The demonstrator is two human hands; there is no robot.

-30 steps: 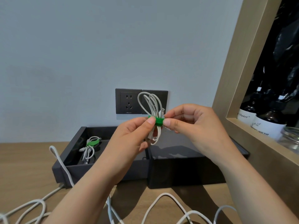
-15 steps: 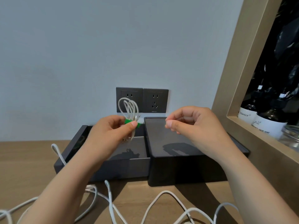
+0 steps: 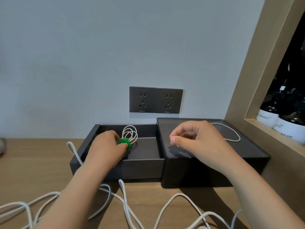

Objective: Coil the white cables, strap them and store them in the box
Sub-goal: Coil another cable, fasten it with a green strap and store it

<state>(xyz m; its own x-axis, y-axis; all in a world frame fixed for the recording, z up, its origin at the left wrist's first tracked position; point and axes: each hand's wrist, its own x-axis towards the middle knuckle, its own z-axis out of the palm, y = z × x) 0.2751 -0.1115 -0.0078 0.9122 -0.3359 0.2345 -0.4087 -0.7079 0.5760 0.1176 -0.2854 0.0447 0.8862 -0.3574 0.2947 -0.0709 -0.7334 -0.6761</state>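
There is one view, worn on the head. It looks forward and slightly down across the table (image 3: 33, 162), square to the wall (image 3: 115, 47). The box (image 3: 140, 169) lies close, just below mid-frame. The sockets (image 3: 156, 100) are straight behind the box and the shelf (image 3: 247, 80) is to its right. The wide lens bends the edges.

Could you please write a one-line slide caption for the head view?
Left hand holds a green-strapped white cable coil in the open black box.

A wooden tabletop (image 3: 33, 171) fills the lower frame, bearing a dark box (image 3: 142, 169) at centre and loose white cables (image 3: 123, 195) along the bottom
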